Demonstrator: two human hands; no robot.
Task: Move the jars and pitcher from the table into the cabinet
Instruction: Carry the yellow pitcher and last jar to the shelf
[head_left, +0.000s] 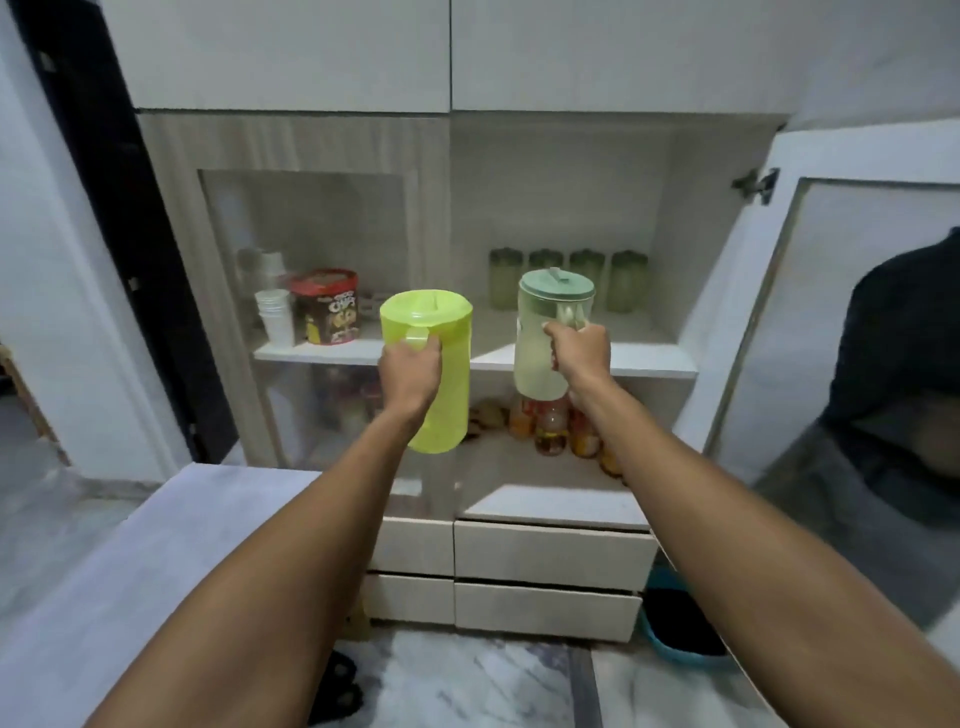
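Left hand (410, 371) clamped on yellow-green pitcher (434, 374) handle, held before shelf front edge (322, 354). Right hand (579, 348) clamped on pale lidded pitcher (540, 358). Four green jars (569, 278) along shelf back. Carrying step; next, set both on bare shelf front.

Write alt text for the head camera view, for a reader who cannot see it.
A person holds two lidded pitchers up before an open cabinet: a bright yellow-green pitcher in the left hand, a pale pitcher with a teal lid in the right hand. Four green jars line the back of the middle shelf; its right door stands open.
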